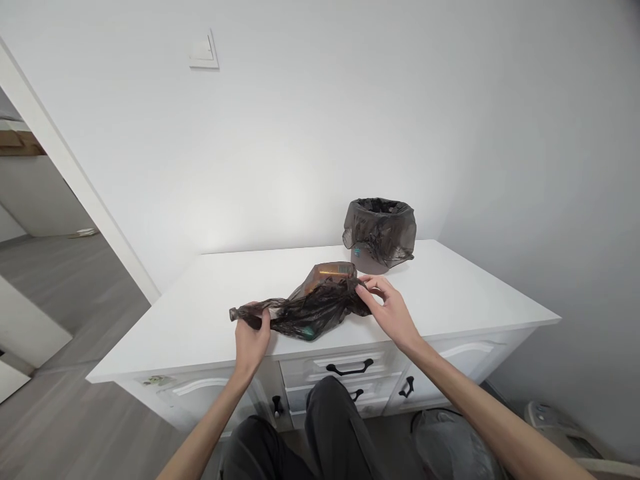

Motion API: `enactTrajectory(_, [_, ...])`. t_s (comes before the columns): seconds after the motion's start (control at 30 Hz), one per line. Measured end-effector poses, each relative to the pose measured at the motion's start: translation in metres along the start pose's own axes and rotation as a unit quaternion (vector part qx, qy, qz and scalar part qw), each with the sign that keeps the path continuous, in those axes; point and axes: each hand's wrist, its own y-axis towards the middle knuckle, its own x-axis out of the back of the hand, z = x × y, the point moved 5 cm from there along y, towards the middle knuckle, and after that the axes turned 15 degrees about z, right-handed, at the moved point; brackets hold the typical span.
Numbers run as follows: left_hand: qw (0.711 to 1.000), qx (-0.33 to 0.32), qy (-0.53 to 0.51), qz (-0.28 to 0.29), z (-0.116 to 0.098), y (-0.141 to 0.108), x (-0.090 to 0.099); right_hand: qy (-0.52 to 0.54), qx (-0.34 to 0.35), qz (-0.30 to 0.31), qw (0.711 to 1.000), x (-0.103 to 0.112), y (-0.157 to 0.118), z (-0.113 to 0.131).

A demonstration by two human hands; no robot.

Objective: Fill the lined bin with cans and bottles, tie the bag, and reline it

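A dark see-through plastic bag (320, 300) lies stretched sideways along the front of the white cabinet top (480, 293). Something orange and something teal show dimly through its film; I cannot make out what they are. My left hand (253, 337) is closed around the bag's narrow, gathered left end. At the opposite end, my right hand (387, 307) pinches the bunched film between thumb and fingers. Behind my right hand stands a small round bin (370, 259), lined with a similar dark bag whose edge is folded down over the rim.
The cabinet's front has black handles (350, 367), with my knees (327, 407) close below. A white wall (300, 153) with a light switch (204, 52) rises behind. On the floor at right are a clear plastic-covered item (450, 443) and a pale appliance (560, 427).
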Motion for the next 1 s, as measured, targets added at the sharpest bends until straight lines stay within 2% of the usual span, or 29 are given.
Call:
enactTrajectory(0.07, [0.999, 0.022, 0.002, 0.032, 0.002, -0.002, 0.002, 0.023, -0.018, 0.009, 1.000, 0.003, -0.003, -0.010])
enactTrajectory(0.13, [1.000, 0.015, 0.011, 0.024, 0.001, -0.008, 0.010, 0.002, -0.017, 0.002, 1.000, 0.006, -0.009, -0.012])
enactTrajectory(0.2, [0.998, -0.030, 0.042, -0.040, -0.006, -0.017, 0.025, -0.059, 0.007, -0.031, 0.998, 0.009, -0.023, -0.006])
enactTrajectory(0.27, [0.982, -0.101, 0.111, -0.118, -0.021, -0.029, 0.040, -0.138, 0.051, -0.052, 0.988, 0.005, -0.041, 0.008])
enactTrajectory(0.33, [0.954, -0.179, 0.196, -0.139, -0.043, -0.039, 0.045, -0.210, 0.117, -0.011, 0.970, -0.010, -0.059, 0.026])
enactTrajectory(0.4, [0.928, -0.256, 0.258, -0.079, -0.067, -0.044, 0.038, -0.262, 0.195, 0.077, 0.942, -0.033, -0.072, 0.045])
enactTrajectory(0.47, [0.907, -0.312, 0.281, 0.028, -0.085, -0.047, 0.022, -0.289, 0.249, 0.140, 0.914, -0.052, -0.076, 0.060])
enactTrajectory(0.57, [0.885, -0.340, 0.260, 0.183, -0.093, -0.053, -0.004, -0.292, 0.258, 0.141, 0.910, -0.059, -0.066, 0.072])
enactTrajectory(0.67, [0.878, -0.318, 0.214, 0.285, -0.084, -0.062, -0.020, -0.282, 0.235, 0.107, 0.924, -0.050, -0.058, 0.070])
enactTrajectory(0.77, [0.881, -0.287, 0.189, 0.326, -0.076, -0.072, -0.024, -0.283, 0.212, 0.104, 0.929, -0.039, -0.062, 0.054])
enactTrajectory(1.0, [0.860, -0.283, 0.252, 0.342, -0.075, -0.078, -0.033, -0.295, 0.181, 0.131, 0.929, -0.035, -0.079, 0.007])
